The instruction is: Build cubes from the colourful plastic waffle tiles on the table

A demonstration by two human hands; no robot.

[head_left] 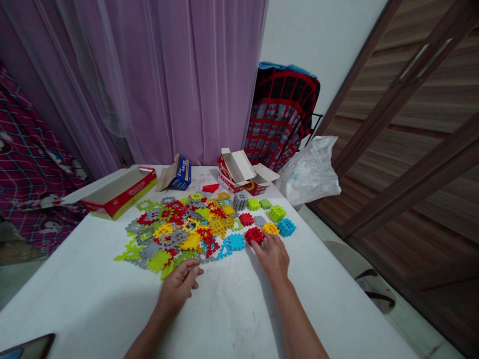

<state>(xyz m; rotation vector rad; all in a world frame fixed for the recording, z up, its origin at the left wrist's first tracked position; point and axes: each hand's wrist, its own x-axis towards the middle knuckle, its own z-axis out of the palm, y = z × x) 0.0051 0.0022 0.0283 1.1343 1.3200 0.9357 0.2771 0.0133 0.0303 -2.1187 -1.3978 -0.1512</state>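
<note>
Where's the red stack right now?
In the head view, the red stack is on the table, right of centre, touching the right hand, just left of the yellow pieces.

This looks like a room in a home, with its purple curtain (217, 75), panelled wooden cupboard doors (407, 164), cartoon-print cloth (37, 184) and white table (232, 309) spread with colourful toy pieces (190, 242).

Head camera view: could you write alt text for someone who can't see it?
A person's right hand touches a red stack of toy pieces on a white table, while the left hand is beside a jumbled, multicoloured heap. Open cardboard boxes stand behind.
</note>
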